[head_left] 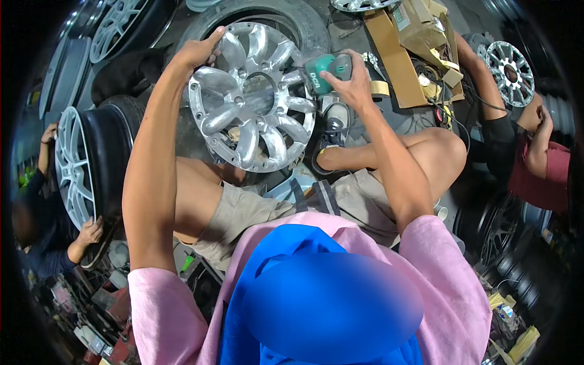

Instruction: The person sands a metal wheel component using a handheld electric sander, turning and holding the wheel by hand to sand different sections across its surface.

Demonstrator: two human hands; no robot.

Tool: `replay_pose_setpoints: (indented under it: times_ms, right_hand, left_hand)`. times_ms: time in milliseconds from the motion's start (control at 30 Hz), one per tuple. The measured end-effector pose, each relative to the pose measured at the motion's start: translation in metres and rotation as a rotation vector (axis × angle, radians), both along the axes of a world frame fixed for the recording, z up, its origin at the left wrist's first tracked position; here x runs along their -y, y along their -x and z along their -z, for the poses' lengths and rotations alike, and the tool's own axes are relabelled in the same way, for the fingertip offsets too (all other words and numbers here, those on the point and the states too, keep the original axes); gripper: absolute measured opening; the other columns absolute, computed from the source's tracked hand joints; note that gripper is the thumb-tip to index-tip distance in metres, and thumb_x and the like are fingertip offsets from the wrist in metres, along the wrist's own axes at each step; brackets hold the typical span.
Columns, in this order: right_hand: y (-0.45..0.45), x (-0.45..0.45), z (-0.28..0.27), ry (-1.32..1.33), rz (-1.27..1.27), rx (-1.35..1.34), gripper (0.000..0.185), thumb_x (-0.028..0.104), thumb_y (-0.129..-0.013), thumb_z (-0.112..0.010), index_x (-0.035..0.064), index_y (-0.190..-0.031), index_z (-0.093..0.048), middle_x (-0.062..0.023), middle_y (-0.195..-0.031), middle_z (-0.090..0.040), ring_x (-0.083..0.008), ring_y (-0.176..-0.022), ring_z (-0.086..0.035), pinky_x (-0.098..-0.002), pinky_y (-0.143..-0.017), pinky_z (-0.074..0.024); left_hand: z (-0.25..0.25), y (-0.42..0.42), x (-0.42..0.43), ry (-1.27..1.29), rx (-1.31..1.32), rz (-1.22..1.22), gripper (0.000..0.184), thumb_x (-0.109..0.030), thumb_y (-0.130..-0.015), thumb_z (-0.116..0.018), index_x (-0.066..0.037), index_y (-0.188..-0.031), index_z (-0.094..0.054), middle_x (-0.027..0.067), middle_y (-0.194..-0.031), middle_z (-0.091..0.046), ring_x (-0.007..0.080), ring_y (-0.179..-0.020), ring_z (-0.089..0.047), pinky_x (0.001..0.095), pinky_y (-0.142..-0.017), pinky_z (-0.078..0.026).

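A bare-metal wheel face (248, 139) with several shiny spokes and small holes round its rim is propped up in front of my lap. My left hand (199, 51) grips its upper left edge, thumb along the rim. In my right hand (353, 80) is a green DCA power sander (322, 72), held by its body against or very close to the wheel's right edge. Whether its pad touches the metal I cannot tell. Behind the wheel face lies a tire (304, 24), partly covered by it.
A cardboard box (389, 61) and a roll of tape (380, 89) lie to the right. At the left a co-worker's hands hold a silver wheel (74, 164). Another person at the right is beside a machined wheel face (510, 73). Cables (465, 131) trail over the floor.
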State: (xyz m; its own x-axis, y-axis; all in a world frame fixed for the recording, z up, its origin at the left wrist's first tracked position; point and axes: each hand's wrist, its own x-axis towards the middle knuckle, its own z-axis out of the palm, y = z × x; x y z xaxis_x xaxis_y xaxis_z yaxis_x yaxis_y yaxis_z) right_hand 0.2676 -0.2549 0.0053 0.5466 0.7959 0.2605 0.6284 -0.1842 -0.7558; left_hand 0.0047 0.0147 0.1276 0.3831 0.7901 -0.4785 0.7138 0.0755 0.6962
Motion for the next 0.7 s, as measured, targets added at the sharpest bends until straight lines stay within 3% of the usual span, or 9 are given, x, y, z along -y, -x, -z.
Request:
replay_pose_setpoints:
  times_ms: [200, 267, 333, 433, 500, 700]
  right_hand:
    - [0.002, -0.007, -0.019, 0.149, -0.012, 0.017, 0.075, 0.043, -0.077, -0.088, 0.0068, -0.135, -0.056, -0.0190, -0.127, -0.062, -0.0365, -0.119, -0.062, -0.0445, -0.101, -0.0502]
    - [0.015, -0.013, -0.040, 0.209, -0.035, 0.125, 0.076, 0.042, -0.077, -0.087, 0.0065, -0.135, -0.055, -0.0203, -0.128, -0.062, -0.0383, -0.120, -0.062, -0.0460, -0.101, -0.0505]
    - [0.015, -0.016, -0.049, 0.241, -0.067, 0.149, 0.078, 0.043, -0.075, -0.087, 0.0069, -0.137, -0.055, -0.0209, -0.130, -0.062, -0.0389, -0.120, -0.062, -0.0471, -0.101, -0.0509]
    - [0.001, -0.023, -0.039, 0.292, 0.029, 0.148, 0.081, 0.045, -0.074, -0.087, 0.0074, -0.138, -0.055, -0.0206, -0.130, -0.062, -0.0391, -0.120, -0.062, -0.0470, -0.100, -0.0515]
    - [-0.010, -0.024, -0.034, 0.392, 0.099, 0.207, 0.082, 0.046, -0.073, -0.087, 0.0072, -0.139, -0.055, -0.0208, -0.129, -0.062, -0.0396, -0.120, -0.062, -0.0476, -0.099, -0.0521]
    - [0.010, -0.017, -0.048, 0.359, 0.076, 0.208, 0.083, 0.045, -0.073, -0.086, 0.0069, -0.140, -0.053, -0.0199, -0.129, -0.061, -0.0401, -0.118, -0.063, -0.0477, -0.097, -0.0531]
  left_hand:
    - [-0.010, -0.005, 0.017, -0.005, 0.025, 0.064, 0.070, -0.072, -0.091, -0.067, -0.005, -0.072, -0.064, 0.0021, -0.059, -0.053, 0.0131, -0.055, -0.049, 0.0292, -0.056, -0.041]
    - [-0.018, -0.014, 0.031, -0.137, 0.047, 0.060, 0.069, -0.071, -0.091, -0.068, -0.006, -0.069, -0.063, 0.0023, -0.061, -0.055, 0.0118, -0.058, -0.050, 0.0280, -0.057, -0.041]
    - [-0.028, -0.021, 0.043, -0.149, -0.005, 0.092, 0.075, -0.073, -0.091, -0.066, 0.000, -0.075, -0.070, 0.0060, -0.068, -0.062, 0.0148, -0.067, -0.058, 0.0306, -0.065, -0.047]
    - [-0.034, -0.023, 0.058, -0.221, -0.053, 0.143, 0.088, -0.077, -0.091, -0.060, 0.009, -0.099, -0.077, 0.0145, -0.085, -0.073, 0.0226, -0.082, -0.065, 0.0373, -0.081, -0.051]
    - [-0.036, -0.021, 0.064, -0.259, -0.045, 0.156, 0.087, -0.077, -0.091, -0.061, 0.008, -0.097, -0.078, 0.0145, -0.084, -0.073, 0.0223, -0.082, -0.065, 0.0370, -0.080, -0.051]
    - [-0.025, -0.023, 0.056, -0.349, -0.070, 0.194, 0.086, -0.077, -0.091, -0.060, 0.007, -0.093, -0.078, 0.0151, -0.082, -0.072, 0.0218, -0.081, -0.066, 0.0366, -0.079, -0.051]
